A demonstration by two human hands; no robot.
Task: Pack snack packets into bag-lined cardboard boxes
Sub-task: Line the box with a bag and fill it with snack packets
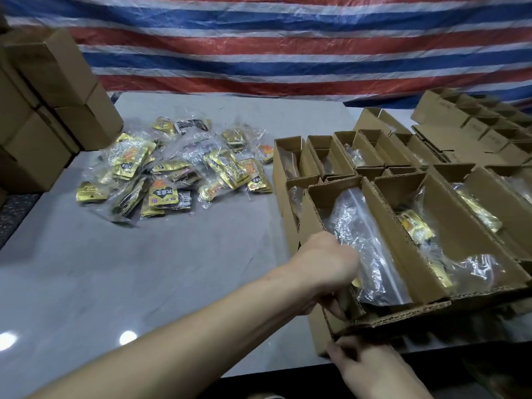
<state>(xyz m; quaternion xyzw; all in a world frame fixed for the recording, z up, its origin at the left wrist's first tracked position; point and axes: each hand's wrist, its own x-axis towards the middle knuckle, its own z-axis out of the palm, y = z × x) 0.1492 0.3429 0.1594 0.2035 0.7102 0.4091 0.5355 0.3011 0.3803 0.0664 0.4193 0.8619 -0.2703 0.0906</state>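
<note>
Fingers (335, 308) of left hand (325, 269) grip box (312, 220) wall; right hand (371, 370) holds corner.

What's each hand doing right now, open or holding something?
Left hand: grips the cardboard box at its near wall, thumb outside, fingers hidden inside.
Right hand: touches the box's lower front edge; grip cannot be told.

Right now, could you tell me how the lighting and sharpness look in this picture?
Head view: two bright glare spots on the table; glints on the plastic bag in the nearest box; tarp and far boxes smeared by blur; wide-angle bending at the right edge.
</note>
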